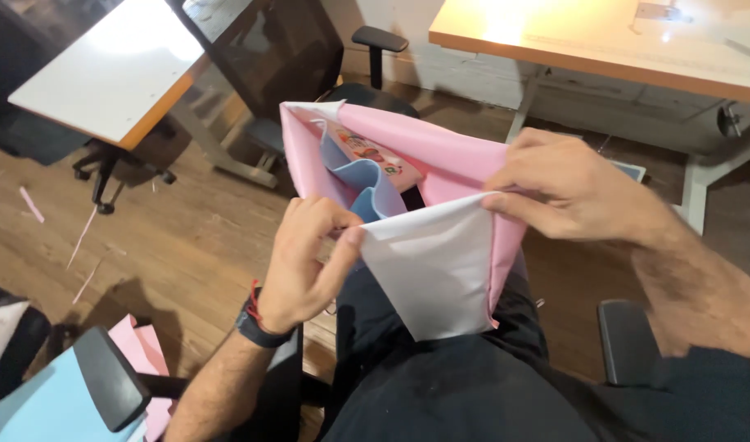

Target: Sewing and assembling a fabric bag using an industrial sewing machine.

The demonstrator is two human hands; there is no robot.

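hands first, as i see them from the head camera: left hand (pixel 305 258) pinches the near left corner of a pink fabric bag (pixel 440 164), thumb pressed against curled fingers on the turned-out white lining (pixel 436 270). right hand (pixel 567 192) grips the opposite edge of the same opening, fingertips closed on the seam where white meets pink. both hands are grasping the cloth, neither is loose, and between them the mouth of the bag is spread wide. the bag sits over my lap, above dark trousers (pixel 473 385), its far end pointing away toward a black office chair (pixel 285 57). inside i see a light blue fabric piece (pixel 367 184) folded in waves, and behind it a small colourful printed patch (pixel 371 153); what the print shows i cannot tell. a dark wristband with a red cord (pixel 256 319) sits on the left wrist. pink scraps (pixel 141 344) lie on the wooden floor (pixel 178 245) at lower left, beside a chair armrest (pixel 113 376). two desks with orange edges (pixel 117 74) stand well apart.
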